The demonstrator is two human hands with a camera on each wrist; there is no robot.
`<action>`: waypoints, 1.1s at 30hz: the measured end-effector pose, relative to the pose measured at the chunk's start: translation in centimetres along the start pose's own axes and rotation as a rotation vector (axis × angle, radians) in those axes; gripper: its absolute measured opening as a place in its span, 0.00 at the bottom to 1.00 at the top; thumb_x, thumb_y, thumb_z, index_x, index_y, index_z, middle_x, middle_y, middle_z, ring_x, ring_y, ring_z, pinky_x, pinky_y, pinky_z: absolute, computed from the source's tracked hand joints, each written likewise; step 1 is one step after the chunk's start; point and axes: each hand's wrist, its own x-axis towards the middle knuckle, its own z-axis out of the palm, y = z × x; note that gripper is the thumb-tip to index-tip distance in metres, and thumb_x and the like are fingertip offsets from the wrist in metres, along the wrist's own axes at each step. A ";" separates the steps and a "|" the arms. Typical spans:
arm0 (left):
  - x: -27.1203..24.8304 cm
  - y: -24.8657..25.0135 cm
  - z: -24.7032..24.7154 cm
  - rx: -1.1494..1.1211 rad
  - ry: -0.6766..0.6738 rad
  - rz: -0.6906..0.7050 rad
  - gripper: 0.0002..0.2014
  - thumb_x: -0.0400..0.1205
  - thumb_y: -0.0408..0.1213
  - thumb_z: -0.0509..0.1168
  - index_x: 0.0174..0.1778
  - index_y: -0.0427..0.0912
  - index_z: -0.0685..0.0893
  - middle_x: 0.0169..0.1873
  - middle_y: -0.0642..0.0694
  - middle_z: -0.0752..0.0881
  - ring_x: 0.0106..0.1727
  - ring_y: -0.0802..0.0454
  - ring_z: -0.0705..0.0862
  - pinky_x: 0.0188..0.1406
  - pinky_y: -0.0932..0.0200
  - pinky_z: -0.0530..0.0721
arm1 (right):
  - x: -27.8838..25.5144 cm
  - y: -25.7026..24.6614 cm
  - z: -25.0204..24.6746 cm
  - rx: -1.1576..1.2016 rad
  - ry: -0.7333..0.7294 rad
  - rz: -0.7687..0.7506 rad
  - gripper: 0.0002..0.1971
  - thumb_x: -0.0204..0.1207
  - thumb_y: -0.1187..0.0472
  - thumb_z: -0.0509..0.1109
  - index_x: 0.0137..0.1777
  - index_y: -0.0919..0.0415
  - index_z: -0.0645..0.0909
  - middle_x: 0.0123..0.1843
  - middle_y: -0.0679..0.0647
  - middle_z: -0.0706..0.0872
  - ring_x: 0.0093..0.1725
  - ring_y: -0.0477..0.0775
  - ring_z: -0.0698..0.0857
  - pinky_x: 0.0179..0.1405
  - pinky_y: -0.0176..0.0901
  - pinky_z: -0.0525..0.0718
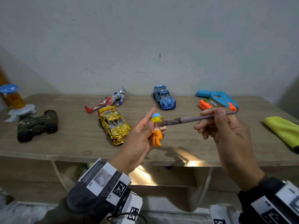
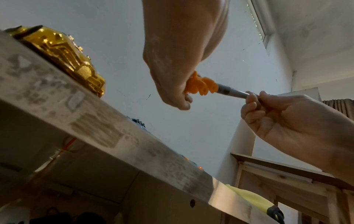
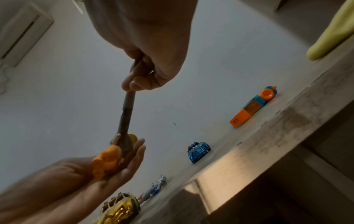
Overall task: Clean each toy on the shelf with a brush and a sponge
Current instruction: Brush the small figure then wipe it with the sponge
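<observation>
Left hand [image 1: 137, 139] holds the small figure [image 1: 157, 130] (blue cap, yellow head, orange trousers) upright above the front edge of the shelf [image 1: 72, 143]; thumb pinches it against the palm side, fingers [image 1: 148, 116] extended straight behind it; figure clear of the shelf surface, in the air between both hands.

Right hand [image 1: 226, 131] grasps the brush [image 1: 194, 119] by the handle, fingers curled round it pencil-style; brush lies roughly horizontal in the head view, bristle end touching the figure at chest height; right wrist view shows the brush tip against the figure, held in the left palm.

On the shelf, all resting: gold car [image 1: 114, 125] just left of the left hand, speckled with white bits; red-and-silver hero figure [image 1: 106, 101] lying flat behind it; blue car [image 1: 164, 97] behind centre; blue-and-orange toy gun [image 1: 217, 101] at back right; dark green toy vehicle [image 1: 38, 125] at left, also speckled; amber-and-blue toy on a white base [image 1: 15, 101] at far left.

Yellow-green cloth-like item [image 1: 284, 131] at far right of the shelf, overhanging the front edge; cannot tell whether it is the sponge.
</observation>
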 end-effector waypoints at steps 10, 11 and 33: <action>0.0 1.0 -0.5 -0.071 -0.067 -0.041 0.27 0.80 0.29 0.59 0.76 0.45 0.68 0.55 0.45 0.86 0.48 0.55 0.89 0.49 0.62 0.87 | -0.4 0.3 0.2 0.014 -0.035 -0.050 0.18 0.75 0.44 0.57 0.47 0.55 0.82 0.35 0.55 0.88 0.36 0.51 0.84 0.30 0.36 0.81; 0.0 0.9 -0.5 -0.084 -0.069 -0.046 0.27 0.79 0.25 0.59 0.76 0.43 0.68 0.55 0.44 0.86 0.47 0.57 0.89 0.49 0.62 0.87 | -0.4 0.3 0.2 0.023 -0.040 -0.047 0.18 0.75 0.44 0.56 0.47 0.56 0.82 0.35 0.55 0.88 0.36 0.52 0.84 0.31 0.36 0.81; 0.2 0.6 0.2 -0.238 0.134 0.005 0.21 0.85 0.33 0.53 0.75 0.40 0.68 0.54 0.41 0.85 0.56 0.48 0.87 0.50 0.51 0.86 | -0.9 0.7 1.2 -0.123 -0.135 -0.132 0.18 0.79 0.44 0.57 0.50 0.56 0.82 0.38 0.54 0.88 0.36 0.49 0.86 0.30 0.36 0.82</action>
